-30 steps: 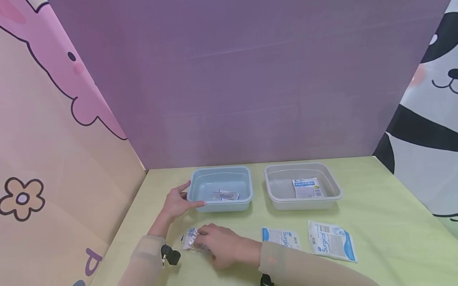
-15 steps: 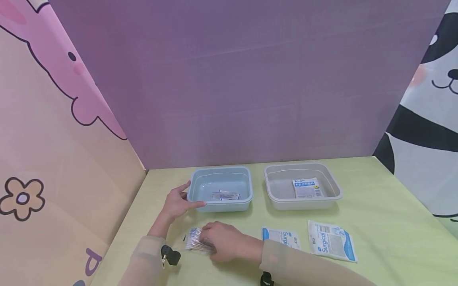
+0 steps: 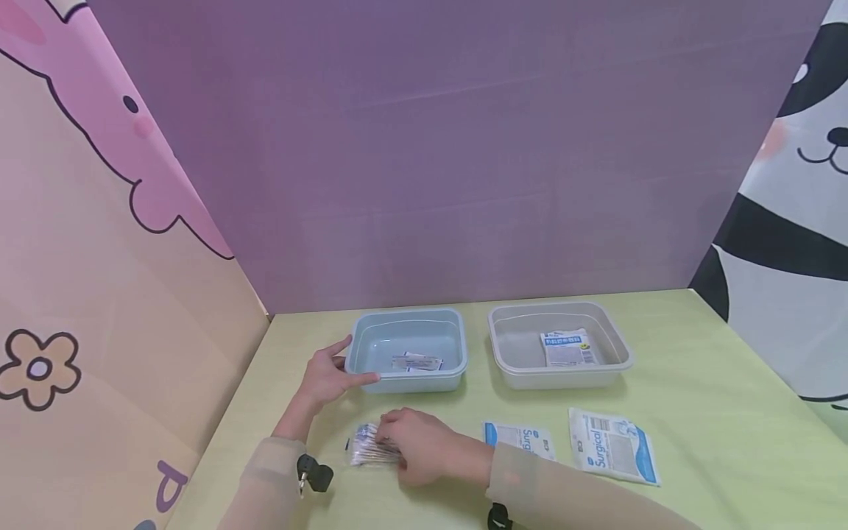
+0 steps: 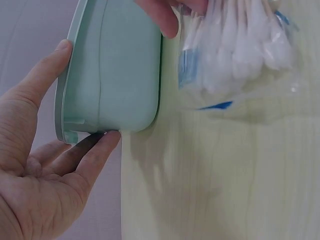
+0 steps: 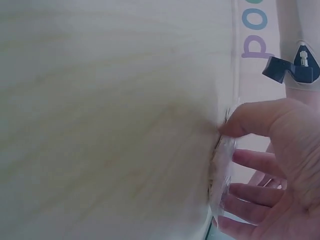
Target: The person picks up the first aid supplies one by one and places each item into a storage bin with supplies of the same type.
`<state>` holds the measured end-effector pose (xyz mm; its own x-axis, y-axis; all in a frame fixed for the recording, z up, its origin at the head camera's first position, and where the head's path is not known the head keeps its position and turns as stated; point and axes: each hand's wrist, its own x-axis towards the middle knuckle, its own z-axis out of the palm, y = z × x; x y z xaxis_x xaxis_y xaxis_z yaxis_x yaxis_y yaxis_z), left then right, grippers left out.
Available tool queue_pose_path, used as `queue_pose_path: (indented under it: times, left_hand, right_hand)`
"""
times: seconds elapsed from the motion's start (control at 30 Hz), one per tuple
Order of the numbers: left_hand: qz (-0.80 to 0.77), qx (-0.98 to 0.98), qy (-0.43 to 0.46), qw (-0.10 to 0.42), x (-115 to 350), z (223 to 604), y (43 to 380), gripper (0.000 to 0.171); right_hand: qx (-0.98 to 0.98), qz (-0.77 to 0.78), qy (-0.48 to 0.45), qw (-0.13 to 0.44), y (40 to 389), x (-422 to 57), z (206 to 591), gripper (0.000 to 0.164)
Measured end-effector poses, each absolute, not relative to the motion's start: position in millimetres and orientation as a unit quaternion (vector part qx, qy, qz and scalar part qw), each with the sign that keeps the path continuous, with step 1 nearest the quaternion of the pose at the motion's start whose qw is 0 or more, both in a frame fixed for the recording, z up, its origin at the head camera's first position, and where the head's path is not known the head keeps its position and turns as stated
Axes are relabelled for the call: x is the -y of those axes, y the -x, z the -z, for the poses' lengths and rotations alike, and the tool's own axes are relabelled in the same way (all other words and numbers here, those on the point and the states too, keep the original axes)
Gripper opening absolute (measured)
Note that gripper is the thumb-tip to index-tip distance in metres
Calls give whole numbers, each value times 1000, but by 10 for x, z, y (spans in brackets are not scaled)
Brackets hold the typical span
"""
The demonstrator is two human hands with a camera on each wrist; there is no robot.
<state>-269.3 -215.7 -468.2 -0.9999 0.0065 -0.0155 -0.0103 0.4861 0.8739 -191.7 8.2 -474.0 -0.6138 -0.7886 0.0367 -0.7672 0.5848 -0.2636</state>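
Gripping with the right hand, between bent fingers and thumb, a clear plastic bag of cotton swabs with white tips and small blue marks. Held by its right part, with cotton ends directed to the left, out of the fingers. Located in front of the left basin, near to it but not touching; low at the table, covered in pale yellow-green, though not possible to tell whether resting on it.

Holding with the left hand a light blue rectangular plastic basin at its near left corner: thumb laid along the near rim, other fingers against the left side, rather widely parted from the thumb.

Inside this basin, toward the front, some narrow white packets, overlapping, too small to count surely. To the right, standing apart, a light grey rectangular plastic basin, with 1 flat white-and-blue packet inside.

Nearer on the table, in front of the grey basin, 2 flat white-and-blue packs marked "Surgical": the left pack partly covered by the right sleeve, the right pack fully visible. Behind everything, a plain purple wall.
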Motion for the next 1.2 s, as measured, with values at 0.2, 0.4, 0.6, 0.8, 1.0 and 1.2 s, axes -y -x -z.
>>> queue_pose_path:
  times: [0.2,0.4,0.6,0.8,1.0,1.2]
  left_hand:
    - [-506,-863,1,10,2158,4695,2679,108]
    - [-508,-861,4,14,2154,4711,2667,109]
    - [-511,-860,1,15,2151,4703,2645,109]
    - [-503,-864,8,15,2157,4684,2650,108]
    - [-495,-869,-1,9,2128,4613,2738,110]
    - [-496,-868,3,22,2169,4639,2714,111]
  right_hand:
    - [-893,140,427,37,1913,-65,4777,35]
    - [-896,109,430,27,1895,-49,4790,41]
    - [-896,115,426,46,1883,-82,4790,47]
    - [-890,150,426,55,1938,-137,4773,48]
    - [-890,167,424,30,2047,-241,4696,45]
    - [-884,179,431,17,2063,-326,4630,44]
